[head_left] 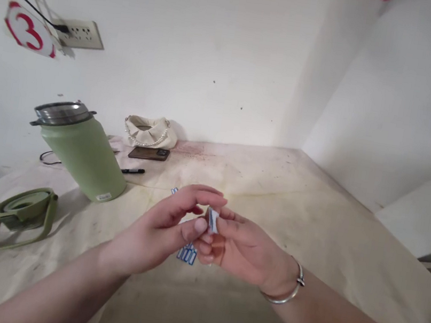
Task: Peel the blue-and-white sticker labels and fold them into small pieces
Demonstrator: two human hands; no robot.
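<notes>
White piece (213, 221) sits in the hands (160, 234) (247, 247), far from the back tabletop edge (242, 146).

Single head-worn view from close above left hand (158, 234) and right hand (245, 248), forward-down toward the wall (218, 32).

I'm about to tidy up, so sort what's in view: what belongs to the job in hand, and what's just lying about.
Likely the job: small white-and-blue piece in the right hand; blue-outlined pieces lying below.

Likely just lying about: green wide-mouth flask; green handled lid; cream handbag; smartphone; black pen.
</notes>
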